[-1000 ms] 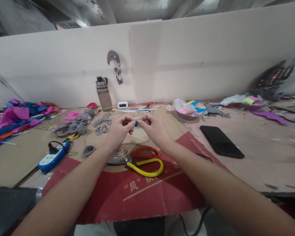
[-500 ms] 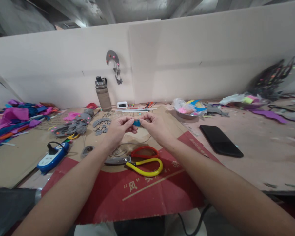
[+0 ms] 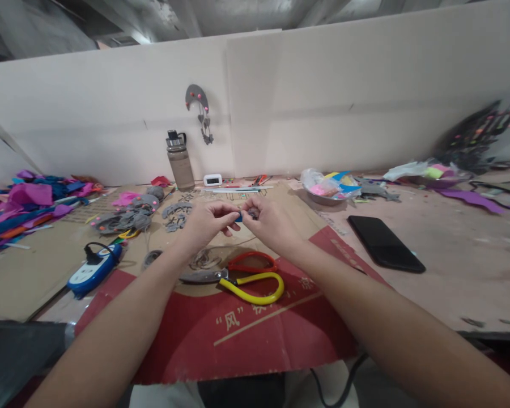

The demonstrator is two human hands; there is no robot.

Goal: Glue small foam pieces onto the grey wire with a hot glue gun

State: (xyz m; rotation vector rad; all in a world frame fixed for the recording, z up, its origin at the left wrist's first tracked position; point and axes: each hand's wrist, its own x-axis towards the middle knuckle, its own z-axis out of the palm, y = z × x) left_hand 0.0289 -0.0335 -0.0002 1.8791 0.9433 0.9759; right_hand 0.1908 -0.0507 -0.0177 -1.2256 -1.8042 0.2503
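Observation:
My left hand (image 3: pixel 207 222) and my right hand (image 3: pixel 267 221) meet above the cardboard sheet (image 3: pixel 238 317), fingers pinched together. Between the fingertips sits a small blue piece (image 3: pixel 239 216), held by both hands. My right hand's fingers also show something small and grey that I cannot make out. Just below the hands lie scissors (image 3: pixel 242 276) with one red and one yellow handle, blades pointing left. Grey cut-out shapes (image 3: pixel 176 215) lie left of my left hand.
A black phone (image 3: pixel 386 243) lies to the right. A blue-and-white power strip (image 3: pixel 92 270) sits at left, beyond it a pile of coloured felt (image 3: pixel 23 201). A water bottle (image 3: pixel 180 161), a small white clock (image 3: pixel 213 180) and a metal bowl (image 3: pixel 325 192) of scraps stand by the partition wall.
Both hands stay pinched on the blue piece at the same spot; the fingers have shifted slightly round it. Nothing else has moved.

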